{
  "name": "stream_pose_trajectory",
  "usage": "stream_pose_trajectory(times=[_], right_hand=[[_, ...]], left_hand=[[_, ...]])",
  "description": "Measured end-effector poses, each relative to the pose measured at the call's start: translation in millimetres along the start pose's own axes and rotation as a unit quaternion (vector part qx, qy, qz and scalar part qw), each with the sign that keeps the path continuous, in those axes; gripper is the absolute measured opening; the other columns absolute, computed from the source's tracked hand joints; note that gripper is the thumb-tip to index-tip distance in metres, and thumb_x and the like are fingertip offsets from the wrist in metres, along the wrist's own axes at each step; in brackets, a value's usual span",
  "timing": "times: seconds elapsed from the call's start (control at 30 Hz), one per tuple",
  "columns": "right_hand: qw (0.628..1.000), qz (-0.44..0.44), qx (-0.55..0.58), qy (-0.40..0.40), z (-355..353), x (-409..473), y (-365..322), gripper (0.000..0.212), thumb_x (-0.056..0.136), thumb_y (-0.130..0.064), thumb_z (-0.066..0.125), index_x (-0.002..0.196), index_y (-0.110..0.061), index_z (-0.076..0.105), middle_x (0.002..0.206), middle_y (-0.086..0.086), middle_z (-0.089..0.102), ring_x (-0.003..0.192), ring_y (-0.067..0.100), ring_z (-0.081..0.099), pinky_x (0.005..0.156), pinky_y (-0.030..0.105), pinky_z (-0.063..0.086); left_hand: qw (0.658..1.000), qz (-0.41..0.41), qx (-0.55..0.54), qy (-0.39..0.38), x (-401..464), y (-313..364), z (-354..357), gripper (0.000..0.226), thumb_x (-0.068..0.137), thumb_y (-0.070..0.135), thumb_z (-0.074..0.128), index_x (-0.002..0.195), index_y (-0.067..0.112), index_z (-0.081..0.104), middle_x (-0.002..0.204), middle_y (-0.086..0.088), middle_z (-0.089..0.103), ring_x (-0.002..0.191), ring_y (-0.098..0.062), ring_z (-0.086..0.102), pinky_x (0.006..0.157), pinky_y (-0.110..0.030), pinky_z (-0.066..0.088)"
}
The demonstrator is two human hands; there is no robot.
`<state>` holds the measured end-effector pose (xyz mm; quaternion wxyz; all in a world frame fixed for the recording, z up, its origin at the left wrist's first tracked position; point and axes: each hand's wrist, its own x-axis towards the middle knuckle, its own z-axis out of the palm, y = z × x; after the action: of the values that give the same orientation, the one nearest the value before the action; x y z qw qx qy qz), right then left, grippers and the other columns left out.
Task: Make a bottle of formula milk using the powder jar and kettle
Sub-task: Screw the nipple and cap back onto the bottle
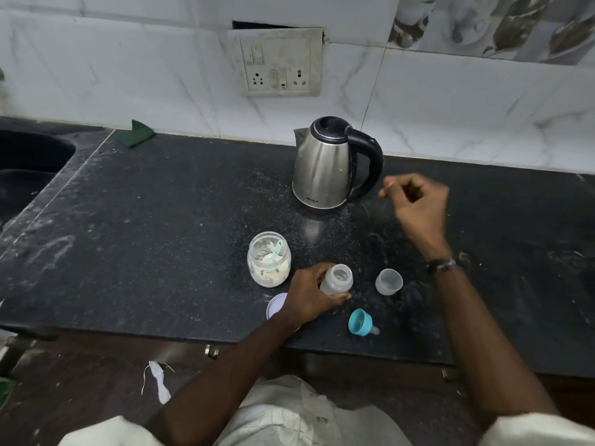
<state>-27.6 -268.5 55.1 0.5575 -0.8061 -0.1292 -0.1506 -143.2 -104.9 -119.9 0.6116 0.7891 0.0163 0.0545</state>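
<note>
My left hand (307,296) grips an open, uncapped baby bottle (336,280) standing on the black counter. Left of it is the open powder jar (269,260), with white powder and a pale green scoop inside. The jar's lilac lid (275,305) lies partly hidden under my left wrist. A steel kettle (325,164) with a black handle and shut lid stands further back. My right hand (417,201) hovers blurred, just right of the kettle handle, fingers curled and holding nothing. The bottle's clear cap (389,281) and the blue teat ring (361,322) lie near the bottle.
The black granite counter (161,220) is dusted with spilled powder. A sink (25,162) lies at the far left and a green cloth (138,133) at the back. A wall socket plate (280,66) sits above the kettle. The counter's front edge runs just before my body.
</note>
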Motion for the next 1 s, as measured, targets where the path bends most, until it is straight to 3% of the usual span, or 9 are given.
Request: stream_pose_trajectory(times=[0.17,0.37,0.47,0.57,0.73,0.9,1.0], right_hand=[[0.964,0.088,-0.100,-0.228,-18,-63,14,0.010,0.079,-0.018,0.081,0.085,-0.017,0.073,0.077,-0.003,0.073,0.064,0.005,0.064,0.059,0.015,0.050],[0.852,0.122,-0.290,-0.419,-22,-105,40,0.037,0.064,-0.038,0.090,0.092,-0.030,0.066,0.086,-0.013,0.069,0.078,0.000,0.065,0.073,0.026,0.056],[0.811,0.126,-0.352,-0.450,-21,-117,51,0.050,0.056,-0.043,0.087,0.097,-0.031,0.061,0.089,-0.013,0.067,0.082,0.006,0.064,0.077,0.036,0.056],[0.795,0.104,-0.379,-0.462,-20,-128,53,0.052,0.056,-0.038,0.086,0.099,-0.033,0.058,0.093,-0.011,0.064,0.085,0.012,0.062,0.075,0.036,0.053],[0.818,0.097,-0.365,-0.434,-21,-131,58,0.040,0.070,-0.034,0.079,0.104,-0.035,0.059,0.099,-0.011,0.064,0.090,0.011,0.061,0.080,0.034,0.052],[0.809,0.095,-0.370,-0.447,-16,-129,49,0.069,0.057,-0.049,0.085,0.116,-0.036,0.051,0.104,-0.011,0.061,0.094,0.013,0.062,0.079,0.036,0.053],[0.821,0.060,-0.382,-0.421,-8,-140,47,0.064,0.062,-0.057,0.081,0.113,-0.030,0.055,0.104,-0.010,0.062,0.094,0.014,0.061,0.076,0.033,0.049]], left_hand=[[1.000,-0.009,-0.001,0.006,2,-3,1,0.063,0.061,0.041,0.092,0.118,0.024,0.070,0.113,0.006,0.077,0.104,-0.012,0.073,0.093,-0.045,0.060],[1.000,-0.012,-0.001,0.007,1,-3,1,0.061,0.062,0.040,0.092,0.117,0.026,0.070,0.113,0.006,0.077,0.105,-0.012,0.073,0.092,-0.046,0.060],[1.000,-0.010,-0.005,0.008,1,-2,2,0.061,0.063,0.040,0.091,0.118,0.023,0.071,0.113,0.005,0.077,0.105,-0.012,0.073,0.092,-0.046,0.060],[1.000,-0.007,-0.007,0.007,1,0,1,0.062,0.062,0.041,0.091,0.118,0.023,0.070,0.113,0.006,0.076,0.105,-0.010,0.073,0.093,-0.044,0.060],[1.000,-0.014,-0.010,0.002,0,-1,2,0.064,0.061,0.043,0.090,0.119,0.022,0.071,0.112,0.006,0.077,0.104,-0.010,0.073,0.093,-0.043,0.060],[1.000,-0.004,-0.012,0.001,0,2,1,0.064,0.060,0.044,0.089,0.117,0.024,0.070,0.112,0.006,0.077,0.104,-0.008,0.073,0.093,-0.041,0.060],[1.000,0.001,-0.016,0.004,0,3,1,0.061,0.059,0.044,0.088,0.115,0.029,0.069,0.111,0.006,0.077,0.103,-0.009,0.073,0.092,-0.041,0.060]])
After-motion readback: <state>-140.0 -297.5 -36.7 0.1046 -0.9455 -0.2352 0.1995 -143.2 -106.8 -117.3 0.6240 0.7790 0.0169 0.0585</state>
